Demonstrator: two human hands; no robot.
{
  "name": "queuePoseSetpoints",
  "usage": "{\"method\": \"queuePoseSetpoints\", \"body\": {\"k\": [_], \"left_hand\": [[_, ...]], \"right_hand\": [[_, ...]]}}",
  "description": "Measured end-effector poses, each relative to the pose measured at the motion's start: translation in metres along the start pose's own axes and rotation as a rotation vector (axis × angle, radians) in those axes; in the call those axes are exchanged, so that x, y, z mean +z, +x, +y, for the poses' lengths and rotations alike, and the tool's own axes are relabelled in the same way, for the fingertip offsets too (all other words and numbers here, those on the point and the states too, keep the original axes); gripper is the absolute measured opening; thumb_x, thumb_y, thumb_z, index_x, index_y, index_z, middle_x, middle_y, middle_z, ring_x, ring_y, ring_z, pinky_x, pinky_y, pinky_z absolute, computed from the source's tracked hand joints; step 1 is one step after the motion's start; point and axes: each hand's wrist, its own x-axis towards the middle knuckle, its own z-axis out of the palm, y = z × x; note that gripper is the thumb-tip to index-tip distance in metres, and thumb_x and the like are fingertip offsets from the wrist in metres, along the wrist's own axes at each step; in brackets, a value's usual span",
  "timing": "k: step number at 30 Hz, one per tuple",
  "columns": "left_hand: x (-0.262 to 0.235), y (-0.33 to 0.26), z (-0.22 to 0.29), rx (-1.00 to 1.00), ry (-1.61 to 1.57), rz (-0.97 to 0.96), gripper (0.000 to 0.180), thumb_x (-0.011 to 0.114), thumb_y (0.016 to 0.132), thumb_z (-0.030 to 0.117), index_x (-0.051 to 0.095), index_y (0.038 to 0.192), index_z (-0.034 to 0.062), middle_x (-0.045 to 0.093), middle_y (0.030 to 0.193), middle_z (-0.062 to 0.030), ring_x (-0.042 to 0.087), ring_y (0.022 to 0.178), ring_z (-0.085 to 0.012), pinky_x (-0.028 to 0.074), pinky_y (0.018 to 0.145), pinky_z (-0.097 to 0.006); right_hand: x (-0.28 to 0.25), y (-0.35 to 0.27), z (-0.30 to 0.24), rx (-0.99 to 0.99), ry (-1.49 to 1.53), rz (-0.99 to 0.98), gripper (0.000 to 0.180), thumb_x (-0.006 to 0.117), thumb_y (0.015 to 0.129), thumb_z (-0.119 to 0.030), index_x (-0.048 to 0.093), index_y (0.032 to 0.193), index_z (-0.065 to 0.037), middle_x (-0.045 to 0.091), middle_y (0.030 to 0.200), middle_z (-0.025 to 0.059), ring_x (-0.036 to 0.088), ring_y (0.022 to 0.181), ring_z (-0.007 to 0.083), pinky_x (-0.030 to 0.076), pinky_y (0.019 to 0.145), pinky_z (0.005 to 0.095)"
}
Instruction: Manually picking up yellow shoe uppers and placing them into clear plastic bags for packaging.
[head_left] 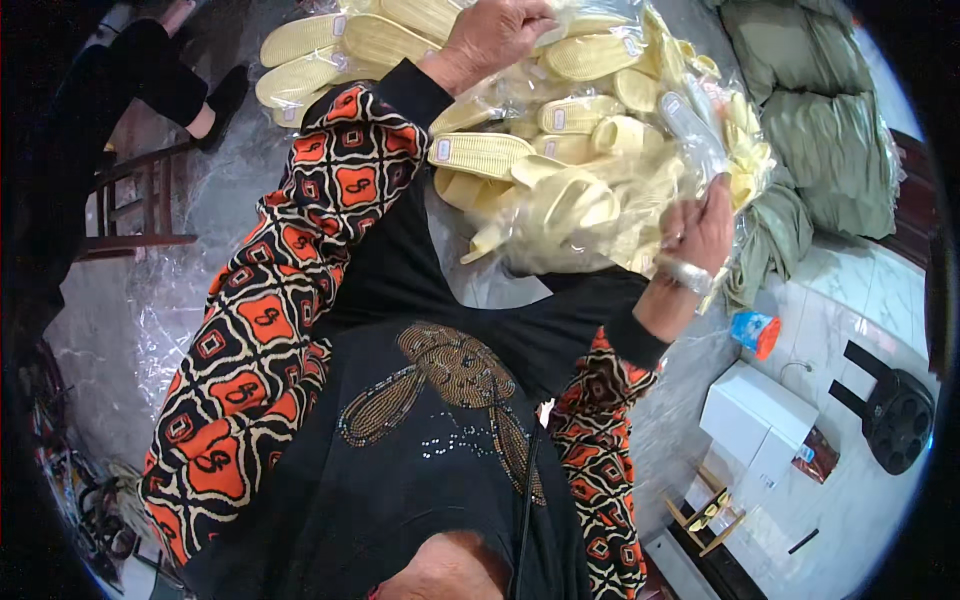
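Observation:
A heap of pale yellow slippers (480, 155), many of them in clear plastic, lies in front of me. At the far side my left hand (495, 42) is closed, its fingertips pinching clear plastic film (580, 18) above the heap. My right hand (697, 228), a bracelet on its wrist, is closed on the edge of a clear plastic bag (600, 205) at the right of the heap. Yellow slippers show through this bag, which is smeared by motion. Beside the right fingers, a pale sole (688, 120) lies in plastic.
Grey-green wrapped bundles (830, 130) stand at the far right. Below them are a blue and orange packet (755, 333), a white box (760, 405) and a black moulded object (895, 415). At the left are a wooden chair (145, 200) and another person's dark-clothed leg (165, 75).

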Motion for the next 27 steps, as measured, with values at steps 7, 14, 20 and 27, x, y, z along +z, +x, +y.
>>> {"method": "queuePoseSetpoints", "body": {"k": [7,14,20,27], "left_hand": [[0.024,-0.004,0.003,-0.026,-0.179,-0.055,0.014,0.059,0.080,0.017,0.062,0.090,0.0069,0.062,0.069,-0.0039,0.054,0.060,-0.0067,0.045,0.058,-0.023],[0.024,-0.004,0.011,-0.068,-0.250,-0.134,0.015,0.059,0.078,0.020,0.063,0.085,0.0068,0.062,0.069,-0.0054,0.058,0.061,-0.0120,0.046,0.060,-0.024],[0.023,-0.010,0.026,-0.068,-0.466,-0.190,0.015,0.059,0.080,0.016,0.062,0.089,0.0046,0.060,0.067,-0.0009,0.053,0.061,-0.0053,0.044,0.057,-0.021],[0.030,-0.022,0.050,-0.125,-0.559,-0.290,0.015,0.060,0.079,0.018,0.063,0.086,0.0048,0.059,0.064,-0.0017,0.052,0.059,-0.0045,0.043,0.057,-0.021]], "right_hand": [[0.012,-0.038,-0.047,0.020,0.017,0.311,0.018,0.047,0.088,-0.024,0.052,0.083,-0.007,0.033,0.054,-0.0028,0.026,0.036,0.0058,0.021,0.029,0.0195],[0.005,-0.038,-0.071,-0.099,0.153,0.285,0.023,0.050,0.086,-0.027,0.048,0.071,-0.009,0.039,0.051,-0.0003,0.028,0.033,0.0078,0.020,0.029,0.0210],[0.015,-0.015,-0.023,0.077,0.061,-0.007,0.029,0.052,0.085,-0.028,0.047,0.063,-0.011,0.032,0.041,-0.0037,0.028,0.030,0.0070,0.019,0.028,0.0196],[0.026,0.014,0.007,-0.120,-0.280,0.079,0.020,0.058,0.082,-0.017,0.047,0.085,-0.001,0.046,0.049,0.0015,0.039,0.034,0.0068,0.030,0.031,0.0181]]}}
